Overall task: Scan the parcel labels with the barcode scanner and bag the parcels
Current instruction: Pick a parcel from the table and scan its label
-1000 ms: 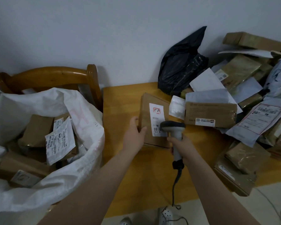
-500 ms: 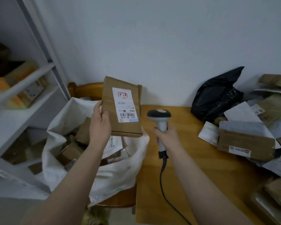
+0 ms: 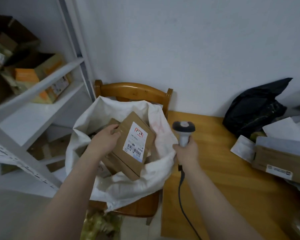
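Both forearms enter from the bottom edge.

Right hand (image 3: 186,151): fingers closed round the handle of the barcode scanner (image 3: 183,131), which stands upright just over the left edge of the tabletop (image 3: 215,179). The fingers cover the trigger. The scanner cable (image 3: 180,187) drops past the wrist and is cut off at the lower frame edge.

Left hand (image 3: 103,143): fingers curled over the upper-left edge of a brown cardboard parcel (image 3: 126,161); the part of the grip beneath the box is hidden.

The parcel is tilted in the mouth of the white sack (image 3: 137,186), its lower corner above the near rim. The white label (image 3: 135,142) faces up; barcode visible, print too small to read. More brown parcels lie in the sack, mostly covered by hand and box. Cannot tell whether the held parcel rests on them.

The sack sits on a wooden chair (image 3: 133,90) just beside the tabletop; the seat is largely covered.

Far right: piled parcels (image 3: 275,158), cut by the frame edge, and a black plastic bag (image 3: 255,108) near the wall.

Far left: white shelf unit (image 3: 42,87) holding boxes, blurred.
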